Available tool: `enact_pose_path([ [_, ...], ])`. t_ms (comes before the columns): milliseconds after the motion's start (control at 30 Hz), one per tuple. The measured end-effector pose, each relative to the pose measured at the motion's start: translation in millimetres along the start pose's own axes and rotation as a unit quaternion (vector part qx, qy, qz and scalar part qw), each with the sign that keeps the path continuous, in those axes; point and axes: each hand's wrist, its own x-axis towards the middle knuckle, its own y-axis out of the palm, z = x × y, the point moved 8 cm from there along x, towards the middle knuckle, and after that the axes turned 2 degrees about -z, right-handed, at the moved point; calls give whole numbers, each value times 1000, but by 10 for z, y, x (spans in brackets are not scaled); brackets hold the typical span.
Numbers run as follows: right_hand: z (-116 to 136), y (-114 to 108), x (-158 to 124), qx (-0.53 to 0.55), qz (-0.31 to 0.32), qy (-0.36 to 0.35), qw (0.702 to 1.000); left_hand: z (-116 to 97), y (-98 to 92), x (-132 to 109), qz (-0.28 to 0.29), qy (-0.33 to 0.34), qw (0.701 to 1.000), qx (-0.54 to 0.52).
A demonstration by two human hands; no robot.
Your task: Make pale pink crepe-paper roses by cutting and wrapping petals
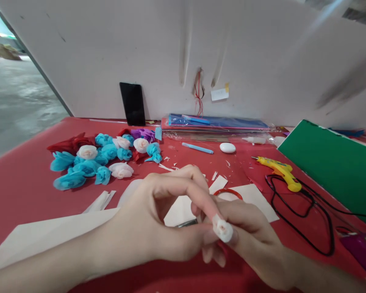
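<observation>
Your left forearm (57, 258) is running in from the lower left, nearest the camera, and ending in a left grip (151, 221) whose index finger is arching over while the thumb is lying below. Those two tips are meeting in a narrow pinch on a small pale rosette (223, 230). Your right grip (258, 234) is coming in from the lower right, knuckles upward, its thumb tip pressing the rosette's right side; its curled fingers are partly hiding behind your left thumb. So the rosette is sitting between both sets of fingertips, neither side nearer, right of your left palm and left of your right knuckles. Its spiral face is turning toward you; its long axis seems to be pointing down among the fingers, though you cannot see its base.

Just beyond, white sheets (64, 228) and a red loop (230, 191) are lying on the red counter (21, 179). Farther left, blue flowers (87, 167) are clustering; well to the right, a yellow glue gun (276, 166) is resting near a green board (332, 162).
</observation>
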Motion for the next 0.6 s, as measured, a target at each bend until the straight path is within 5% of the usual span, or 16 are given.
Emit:
enact_pose_path([
  [167,261,-30,-5,-215,-45,-96,971,27,6,12,-4,-13,999,-34],
  [367,407,-39,-15,-331,-86,-159,926,-102,-61,25,-59,44,993,88],
  [600,522,6,-95,-460,-61,-217,859,-190,-54,42,-62,80,985,142],
])
